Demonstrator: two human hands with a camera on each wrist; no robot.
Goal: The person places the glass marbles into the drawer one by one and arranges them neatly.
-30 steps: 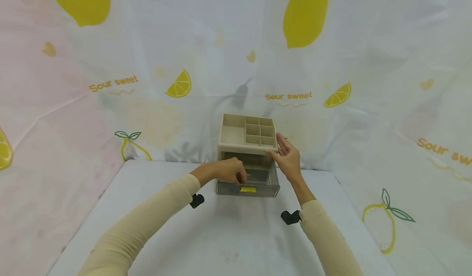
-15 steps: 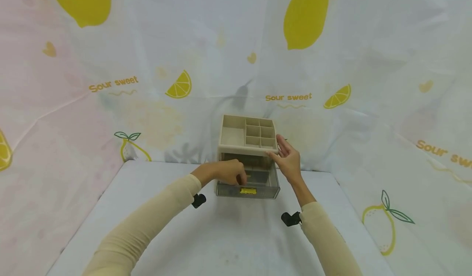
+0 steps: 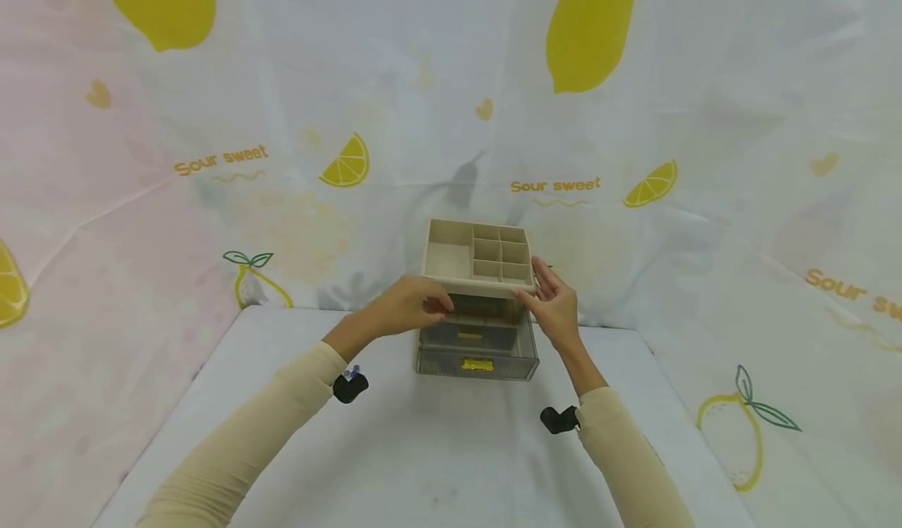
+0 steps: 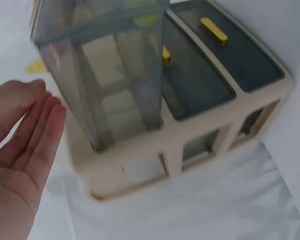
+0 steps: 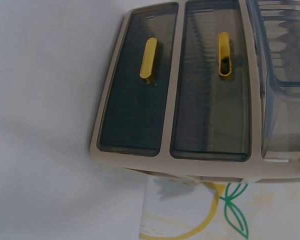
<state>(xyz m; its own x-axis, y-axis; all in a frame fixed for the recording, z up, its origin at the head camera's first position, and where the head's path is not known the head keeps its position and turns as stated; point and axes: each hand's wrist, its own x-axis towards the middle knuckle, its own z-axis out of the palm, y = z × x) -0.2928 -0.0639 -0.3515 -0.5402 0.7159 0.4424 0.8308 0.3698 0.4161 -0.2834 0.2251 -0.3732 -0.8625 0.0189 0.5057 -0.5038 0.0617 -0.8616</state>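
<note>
Head view reads "Sour sweet" (image 3: 555,186) (orange) behind the organizer (image 3: 478,297).

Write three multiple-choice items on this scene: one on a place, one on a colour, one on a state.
1. Where is the right hand?
A. flat on the white table
B. at the right front corner of the beige plastic drawer organiser
C. inside a drawer

2. What colour are the drawer handles?
A. yellow
B. red
C. black

3. How do the smoky grey see-through drawers stand?
A. all shut
B. all taken out
C. one drawer pulled out, two shut

Key: B, its fingers meet the top tray's corner; A, both wrist views show yellow grips; C, the left wrist view shows one drawer jutting out.
</note>
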